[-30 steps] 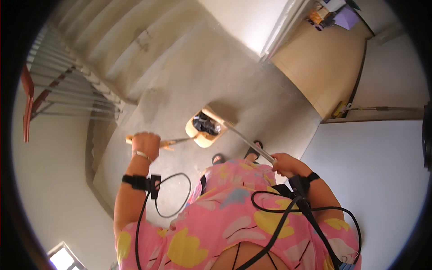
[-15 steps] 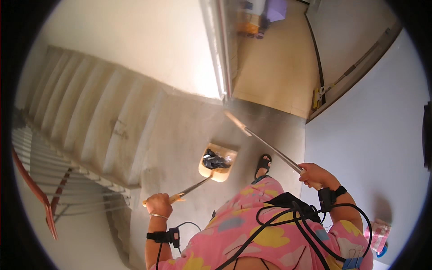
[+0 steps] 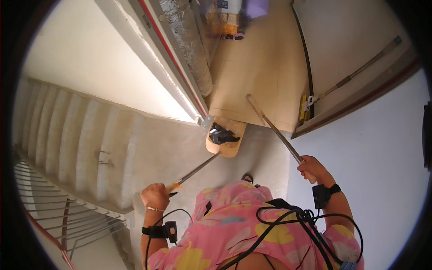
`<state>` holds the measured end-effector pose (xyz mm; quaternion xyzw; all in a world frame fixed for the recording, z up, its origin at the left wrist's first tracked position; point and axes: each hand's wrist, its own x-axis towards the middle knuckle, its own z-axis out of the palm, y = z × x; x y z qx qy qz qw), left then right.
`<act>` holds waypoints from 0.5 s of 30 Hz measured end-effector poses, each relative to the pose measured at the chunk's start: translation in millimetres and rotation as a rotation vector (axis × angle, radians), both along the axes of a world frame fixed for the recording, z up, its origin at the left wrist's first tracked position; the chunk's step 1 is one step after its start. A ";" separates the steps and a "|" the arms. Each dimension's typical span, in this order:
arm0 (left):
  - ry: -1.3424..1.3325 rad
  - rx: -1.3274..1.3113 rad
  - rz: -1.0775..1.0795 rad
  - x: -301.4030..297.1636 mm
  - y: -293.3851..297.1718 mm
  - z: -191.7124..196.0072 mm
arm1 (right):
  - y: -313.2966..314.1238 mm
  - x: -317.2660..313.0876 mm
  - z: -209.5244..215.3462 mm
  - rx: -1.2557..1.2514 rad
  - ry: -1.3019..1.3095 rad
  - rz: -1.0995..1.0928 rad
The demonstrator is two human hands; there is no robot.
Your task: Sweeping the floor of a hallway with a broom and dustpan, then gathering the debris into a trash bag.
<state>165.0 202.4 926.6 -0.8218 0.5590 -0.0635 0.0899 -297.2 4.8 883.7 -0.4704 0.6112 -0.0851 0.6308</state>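
My left hand (image 3: 155,196) is wrapped round the handle of a long-handled tan dustpan (image 3: 228,151). Crumpled black stuff (image 3: 223,135) with a pale patch lies in its pan, by the doorway's threshold. In my right hand (image 3: 311,168) is the upper end of a broom (image 3: 288,144) with a metal-coloured stick. Its narrow tan head points away from me over the beige floor past the doorway, a little right of the pan and apart from it.
Concrete stairs (image 3: 85,144) lie to the left, with a metal railing (image 3: 58,211) nearer me. A door frame (image 3: 180,83) stands ahead, left of the doorway. A mop (image 3: 348,77) leans at the right wall. Boxes and bags (image 3: 231,20) sit farther inside.
I have moved toward the doorway. The dustpan with the black stuff has gone forward to the threshold, and the broom's head now reaches over the beige floor inside.
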 end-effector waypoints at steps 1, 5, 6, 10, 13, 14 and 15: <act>0.003 -0.036 -0.043 1.3 -16.2 4.0 | -16.5 0.3 -0.2 0.005 0.005 -0.003; -0.003 -0.036 -0.111 7.3 -78.1 12.8 | -85.7 4.8 -4.9 -0.076 -0.111 -0.151; 0.003 -0.034 -0.120 9.4 -91.2 10.0 | -101.1 4.2 -4.5 -0.056 -0.084 -0.186; 0.001 -0.016 -0.211 31.5 -138.6 8.5 | -149.8 5.1 -28.1 0.022 -0.125 -0.233; 0.011 0.003 -0.220 27.0 -137.3 22.7 | -204.8 -44.5 -100.0 -0.611 0.022 0.397; 0.034 0.005 -0.237 27.9 -144.0 19.0 | -220.1 -49.4 -95.5 -0.798 0.221 0.661; 0.052 0.012 -0.235 28.2 -148.5 14.4 | -235.4 -50.4 -94.2 -0.784 0.232 0.670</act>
